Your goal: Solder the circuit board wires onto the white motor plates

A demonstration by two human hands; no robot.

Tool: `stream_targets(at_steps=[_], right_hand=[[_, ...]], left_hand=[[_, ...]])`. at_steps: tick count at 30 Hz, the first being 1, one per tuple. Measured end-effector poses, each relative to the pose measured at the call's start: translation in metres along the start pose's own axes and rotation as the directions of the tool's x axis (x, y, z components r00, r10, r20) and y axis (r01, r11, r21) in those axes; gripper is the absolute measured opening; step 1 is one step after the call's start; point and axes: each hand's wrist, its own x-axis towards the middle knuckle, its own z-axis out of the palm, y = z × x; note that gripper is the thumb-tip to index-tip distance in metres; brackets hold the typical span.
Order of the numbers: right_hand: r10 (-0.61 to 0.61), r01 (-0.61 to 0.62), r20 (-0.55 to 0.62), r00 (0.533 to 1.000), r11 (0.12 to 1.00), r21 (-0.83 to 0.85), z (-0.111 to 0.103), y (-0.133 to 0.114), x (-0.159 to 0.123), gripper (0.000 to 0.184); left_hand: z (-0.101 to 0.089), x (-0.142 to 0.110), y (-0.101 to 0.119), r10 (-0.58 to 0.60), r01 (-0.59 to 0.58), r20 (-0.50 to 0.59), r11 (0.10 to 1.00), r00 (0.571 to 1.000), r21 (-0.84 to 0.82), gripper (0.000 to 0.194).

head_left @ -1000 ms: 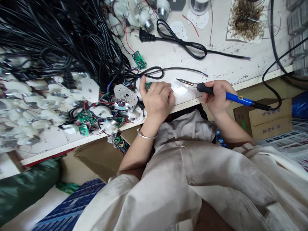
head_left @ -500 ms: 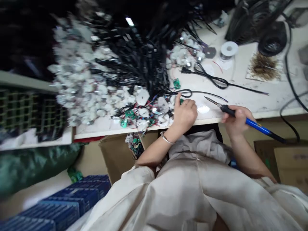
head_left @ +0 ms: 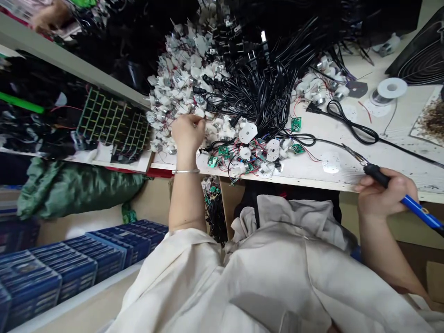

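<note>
My left hand (head_left: 188,132) is over the heap of small motors with white plastic parts (head_left: 183,69), its fingers curled down among them. Whatever lies between those fingertips is hidden. In my right hand (head_left: 388,192), at the bench's front edge, is a soldering iron (head_left: 376,175) with a blue handle, its tip pointing up and left over the bench. Black power cords with plugs (head_left: 256,97) lie bundled right of the heap. Near the front edge sit wired motors and green circuit boards (head_left: 224,151). Another green board (head_left: 297,148) with red wires is nearer the iron.
A solder spool (head_left: 390,90) stands at the right, left of a brown-speckled pad (head_left: 430,118) and a black fan-like grille (head_left: 423,64). One looped cord (head_left: 360,127) crosses the bench. A gridded black tray (head_left: 107,122) is at left; blue boxes (head_left: 79,259) are below. Another person's hand (head_left: 52,16) shows top left.
My left hand has moved left from the board and cord near the front edge to the motor heap. My right hand still holds the soldering iron. The view has turned left.
</note>
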Motion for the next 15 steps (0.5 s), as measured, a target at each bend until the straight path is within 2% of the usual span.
stream_targets(at_steps=[3, 7, 10, 13, 15], right_hand=[[-0.017, 0.017, 0.015, 1.0, 1.0, -0.01, 0.001, 0.003, 0.001, 0.028], [-0.024, 0.023, 0.056, 0.998, 0.999, 0.027, -0.003, 0.009, 0.006, 0.023], [-0.034, 0.029, 0.08, 0.996, 0.998, 0.06, -0.005, 0.016, 0.01, 0.024], [-0.03, 0.027, 0.1, 0.995, 0.999, 0.035, -0.005, 0.019, 0.01, 0.032], [-0.026, 0.025, 0.133, 0.991, 1.0, 0.009, -0.005, 0.018, 0.008, 0.038]], left_hand=[[0.022, 0.008, 0.018, 0.029, -0.027, 0.089, 0.999, 0.996, -0.025, 0.026], [0.04, 0.022, 0.04, -0.01, 0.004, 0.18, 1.0, 0.984, 0.03, 0.022], [0.051, 0.033, 0.032, 0.003, -0.002, 0.162, 1.0, 0.987, -0.002, 0.012], [0.06, 0.036, 0.016, -0.014, 0.02, 0.106, 0.998, 0.994, -0.055, 0.014], [0.056, 0.033, 0.013, 0.003, 0.012, 0.144, 0.995, 0.99, -0.1, 0.015]])
